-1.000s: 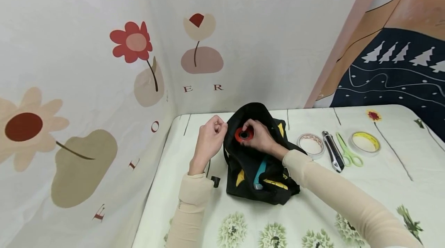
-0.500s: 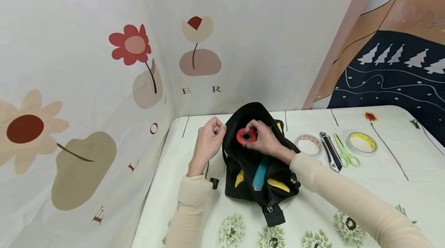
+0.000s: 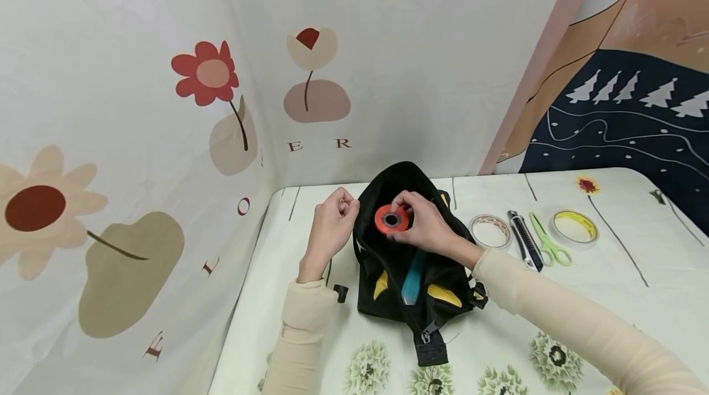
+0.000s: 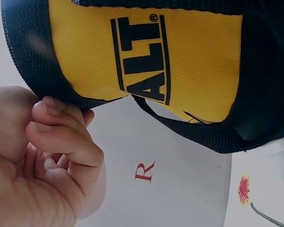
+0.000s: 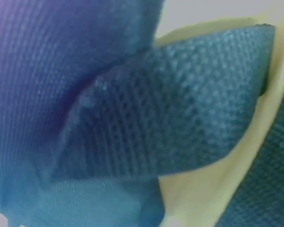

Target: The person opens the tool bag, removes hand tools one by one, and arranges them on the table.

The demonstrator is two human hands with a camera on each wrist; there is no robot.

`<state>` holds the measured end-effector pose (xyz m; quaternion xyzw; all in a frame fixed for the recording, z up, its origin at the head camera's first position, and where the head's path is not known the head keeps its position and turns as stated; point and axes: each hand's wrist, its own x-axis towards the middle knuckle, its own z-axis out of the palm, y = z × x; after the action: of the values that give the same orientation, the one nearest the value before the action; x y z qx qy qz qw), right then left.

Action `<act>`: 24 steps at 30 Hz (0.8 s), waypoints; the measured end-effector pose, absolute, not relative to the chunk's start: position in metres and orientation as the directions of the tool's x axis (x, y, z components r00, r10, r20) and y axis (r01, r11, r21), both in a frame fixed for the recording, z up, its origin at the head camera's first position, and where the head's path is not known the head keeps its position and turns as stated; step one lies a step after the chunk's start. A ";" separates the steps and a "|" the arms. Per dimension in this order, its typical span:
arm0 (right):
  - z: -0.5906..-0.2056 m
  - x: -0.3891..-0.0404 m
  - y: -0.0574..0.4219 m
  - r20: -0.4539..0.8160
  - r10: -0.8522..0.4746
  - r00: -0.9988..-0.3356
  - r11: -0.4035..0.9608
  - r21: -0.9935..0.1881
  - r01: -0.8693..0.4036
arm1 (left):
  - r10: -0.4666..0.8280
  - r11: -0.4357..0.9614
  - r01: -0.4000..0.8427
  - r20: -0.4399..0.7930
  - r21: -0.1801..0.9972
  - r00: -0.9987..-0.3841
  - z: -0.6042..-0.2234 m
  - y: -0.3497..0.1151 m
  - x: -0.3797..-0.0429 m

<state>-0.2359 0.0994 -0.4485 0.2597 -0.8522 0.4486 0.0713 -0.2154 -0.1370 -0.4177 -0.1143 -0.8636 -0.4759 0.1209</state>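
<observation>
**Zip tab (image 3: 431,354) slips out in front; red roll (image 3: 382,220) bares more of its face**

Against one second ago, the tab lies out below your right fingers (image 3: 408,200), and they cover less of the red roll. Your left fingers (image 4: 68,144) keep to the same spot, pinching the rim of the black-and-yellow bag (image 3: 393,291).

You look partway through. Your right fingers grasp the red roll by its side within the bag's gaping mouth, so it is not yet let go. Below them, the turquoise-handled tool (image 3: 413,282) already lies in the bag. Off to their right, a clear tape roll (image 3: 474,232), a retractable knife (image 3: 524,240), green scissors (image 3: 548,247) and a yellow-cored tape roll (image 3: 591,234) lie outside it on the tabletop (image 3: 598,321), apparently still untouched.

The red roll is a flat, bright ring around a dark core, its face toward you. Around it the bag is black cloth with yellow panels, the one beside your left fingers lettered "ALT"; its front slumps in soft folds.
</observation>
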 end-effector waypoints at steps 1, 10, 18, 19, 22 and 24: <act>-0.447 -0.235 0.101 0.361 -0.377 -0.853 0.460 -0.726 -0.511 | 0.082 0.522 0.311 0.316 0.795 -0.945 -0.418 -0.137 -0.216; -0.428 -0.226 0.114 0.400 -0.358 -0.844 0.442 -0.723 -0.530 | 0.083 0.519 0.309 0.312 0.797 -0.946 -0.417 -0.137 -0.215; -0.417 -0.214 0.126 0.403 -0.346 -0.847 0.425 -0.738 -0.525 | 0.087 0.518 0.311 0.312 0.797 -0.946 -0.418 -0.137 -0.215; -0.415 -0.213 0.128 0.403 -0.343 -0.849 0.425 -0.739 -0.522 | 0.088 0.517 0.311 0.311 0.797 -0.946 -0.418 -0.137 -0.215; -0.410 -0.209 0.136 0.418 -0.327 -0.848 0.429 -0.733 -0.527 | 0.090 0.512 0.307 0.305 0.802 -0.948 -0.419 -0.137 -0.216; -0.406 -0.208 0.142 0.441 -0.312 -0.841 0.421 -0.730 -0.539 | 0.091 0.511 0.306 0.303 0.803 -0.949 -0.419 -0.137 -0.216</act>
<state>-0.2079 0.1425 -0.4064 0.2552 -0.8343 0.4738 0.1197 -0.2162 -0.1370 -0.4194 -0.1150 -0.8619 -0.4810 0.1119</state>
